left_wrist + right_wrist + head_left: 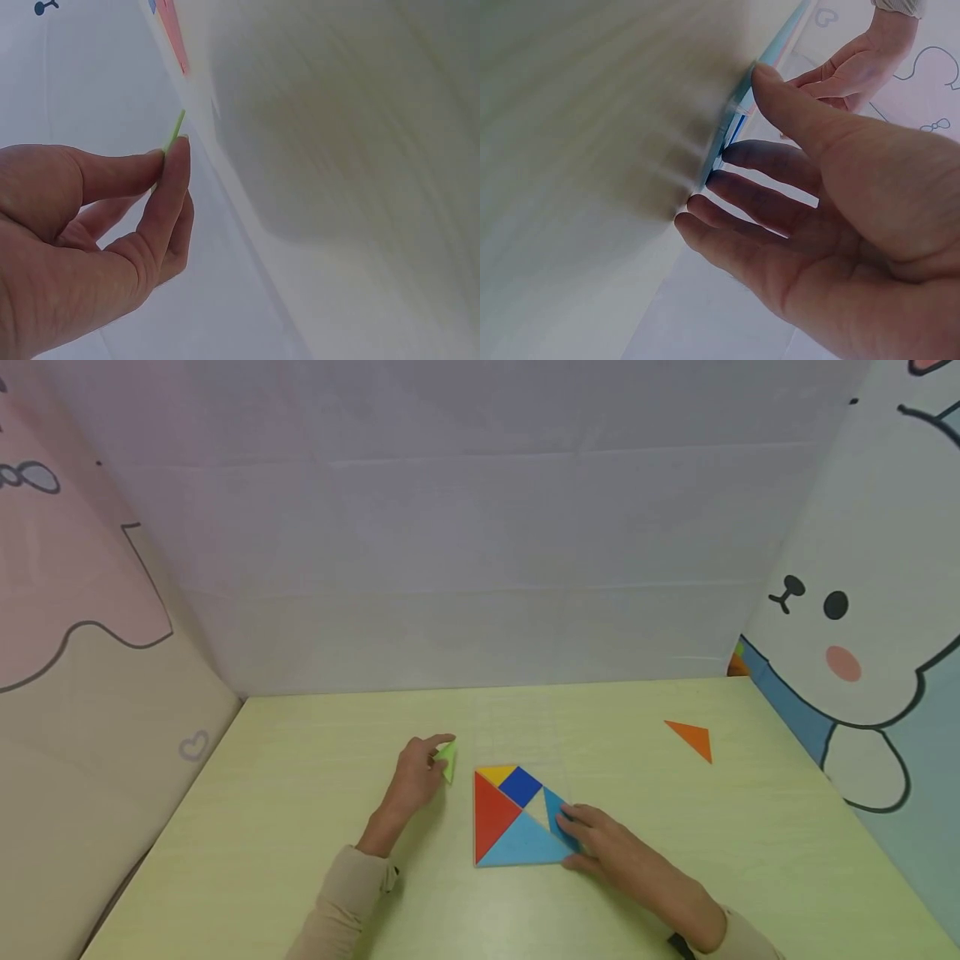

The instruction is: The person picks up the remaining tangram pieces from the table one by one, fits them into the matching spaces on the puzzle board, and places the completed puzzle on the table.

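left hand (414,777) pinched a green triangle (448,763), while the right hand (618,853), fingers loose, touched the rightmost blue piece (552,808) (orange triangle (696,742) lay well apart, lol).

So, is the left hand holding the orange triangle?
No, the left hand pinches a light green piece, while the orange triangle lies apart on the table.

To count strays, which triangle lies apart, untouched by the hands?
The orange triangle, alone at right; the left hand pinches the green piece, and the other triangles lie together.
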{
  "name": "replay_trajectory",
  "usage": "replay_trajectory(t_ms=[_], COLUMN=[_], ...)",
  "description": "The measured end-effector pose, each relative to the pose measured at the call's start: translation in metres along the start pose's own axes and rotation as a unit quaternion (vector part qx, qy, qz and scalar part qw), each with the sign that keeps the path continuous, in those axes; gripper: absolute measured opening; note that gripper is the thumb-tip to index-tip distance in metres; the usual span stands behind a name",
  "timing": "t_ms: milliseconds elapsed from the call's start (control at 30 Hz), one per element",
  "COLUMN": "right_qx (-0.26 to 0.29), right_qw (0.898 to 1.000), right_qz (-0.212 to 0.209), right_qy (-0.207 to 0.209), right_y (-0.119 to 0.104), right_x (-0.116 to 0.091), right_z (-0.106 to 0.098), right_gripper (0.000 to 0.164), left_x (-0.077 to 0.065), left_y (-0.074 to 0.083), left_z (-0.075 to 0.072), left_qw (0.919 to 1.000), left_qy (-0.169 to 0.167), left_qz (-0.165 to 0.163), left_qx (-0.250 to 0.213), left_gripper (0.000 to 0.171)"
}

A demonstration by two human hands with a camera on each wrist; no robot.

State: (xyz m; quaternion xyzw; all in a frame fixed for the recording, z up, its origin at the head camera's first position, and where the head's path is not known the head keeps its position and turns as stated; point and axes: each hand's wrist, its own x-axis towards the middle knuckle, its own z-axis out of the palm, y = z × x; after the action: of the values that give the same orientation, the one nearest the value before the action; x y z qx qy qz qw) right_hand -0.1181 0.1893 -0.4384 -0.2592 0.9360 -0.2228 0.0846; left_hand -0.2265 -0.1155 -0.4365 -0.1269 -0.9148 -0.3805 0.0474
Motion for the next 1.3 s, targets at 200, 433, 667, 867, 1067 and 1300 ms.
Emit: replay_trajectory(t_ms=[200, 433, 667, 867, 1067, 1300], right_qx=[-0.002, 0.001, -0.002, -0.005, -0.002, -0.011], right_qw=[1.000, 1.000, 1.000, 1.000, 1.000, 1.000], right_qz=[0.000, 0.008, -0.006, -0.013, -0.007, -0.018], right_qy=[0.001, -0.004, 0.005, 0.009, 0.006, 0.014], right_y=[0.000, -0.001, 0.000, 0.001, 0.001, 0.001], right_x=[0.000, 0.000, -0.002, -0.002, 0.001, 0.001], right_z=[0.000, 0.000, 0.000, 0.000, 0.001, 0.001], right_gripper=[0.057, 0.058, 0.057, 0.056, 0.057, 0.057], left_x=[-0.003, -0.006, -0.007, -0.007, -0.007, -0.006], left_y=[0.007, 0.012, 0.016, 0.023, 0.031, 0.036], left_z=[0.004, 0.010, 0.016, 0.021, 0.026, 0.030], left_qw=[0.9999, 0.9997, 0.9989, 0.9973, 0.9954, 0.9932], left_qy=[-0.010, -0.019, -0.026, -0.041, -0.058, -0.068], left_qz=[-0.004, -0.002, 0.015, 0.021, 0.018, 0.029], left_qx=[-0.005, -0.017, -0.036, -0.057, -0.075, -0.089], left_gripper=[0.042, 0.041, 0.039, 0.038, 0.035, 0.034])
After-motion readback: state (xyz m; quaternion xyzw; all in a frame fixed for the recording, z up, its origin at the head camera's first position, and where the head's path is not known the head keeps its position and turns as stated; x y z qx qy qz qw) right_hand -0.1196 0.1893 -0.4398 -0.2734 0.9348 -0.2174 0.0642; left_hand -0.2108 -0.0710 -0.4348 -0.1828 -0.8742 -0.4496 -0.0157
